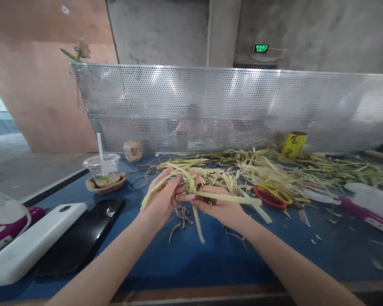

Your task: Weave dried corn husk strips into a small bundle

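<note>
Pale green leaf strips are gripped between the left hand and right hand above a blue tabletop.

Counter: blue. Leaf strips: pale yellow-green. Scissors, centre right: red and yellow handles. Power bank, lower left: white. Phone: black. Perforated screen: silver, dotted.

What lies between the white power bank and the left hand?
A black phone, flat on the blue table beside the white power bank, short of the left hand gripping leaf strips; head view.
</note>
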A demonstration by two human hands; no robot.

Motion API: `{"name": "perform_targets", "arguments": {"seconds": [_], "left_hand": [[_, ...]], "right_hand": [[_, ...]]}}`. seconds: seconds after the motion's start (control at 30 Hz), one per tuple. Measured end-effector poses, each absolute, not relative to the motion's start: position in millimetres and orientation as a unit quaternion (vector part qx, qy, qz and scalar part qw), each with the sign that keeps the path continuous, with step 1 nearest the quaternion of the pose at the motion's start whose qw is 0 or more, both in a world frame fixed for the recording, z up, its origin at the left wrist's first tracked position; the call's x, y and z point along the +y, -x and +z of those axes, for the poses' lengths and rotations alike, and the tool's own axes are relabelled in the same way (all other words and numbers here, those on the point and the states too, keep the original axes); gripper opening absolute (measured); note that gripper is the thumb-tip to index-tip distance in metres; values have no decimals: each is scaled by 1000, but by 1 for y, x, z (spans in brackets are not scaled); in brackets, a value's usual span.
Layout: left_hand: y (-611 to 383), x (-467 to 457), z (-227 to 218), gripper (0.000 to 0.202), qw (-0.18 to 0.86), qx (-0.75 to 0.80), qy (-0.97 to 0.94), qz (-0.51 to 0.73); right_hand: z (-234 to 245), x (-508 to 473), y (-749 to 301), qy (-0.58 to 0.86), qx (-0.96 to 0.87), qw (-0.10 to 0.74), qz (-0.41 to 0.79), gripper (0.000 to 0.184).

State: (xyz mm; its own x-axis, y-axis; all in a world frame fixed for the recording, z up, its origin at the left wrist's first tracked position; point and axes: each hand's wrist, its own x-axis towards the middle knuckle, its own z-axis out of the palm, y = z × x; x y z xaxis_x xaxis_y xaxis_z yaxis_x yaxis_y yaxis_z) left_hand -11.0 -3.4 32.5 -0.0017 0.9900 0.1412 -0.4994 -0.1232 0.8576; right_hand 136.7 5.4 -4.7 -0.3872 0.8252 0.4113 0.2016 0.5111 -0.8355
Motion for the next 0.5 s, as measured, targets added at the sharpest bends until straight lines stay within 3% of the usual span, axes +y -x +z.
{"name": "perform_targets", "arguments": {"seconds": [0.13,0.23,0.37,0.5], "left_hand": [[15,-1,33,48,553,300,-424,651],[14,-1,29,50,555,291,-467,624],[10,-2,24,69,522,309,-519,603],[12,0,23,99,468,358,-548,594]], "right_hand": [[-4,7,-146,344,-775,384,365,19],[-4,8,-144,314,-748,419,407,15],[-9,9,-134,219,-647,481,550,39],[-15,11,-127,194,-627,500,564,39]]}}
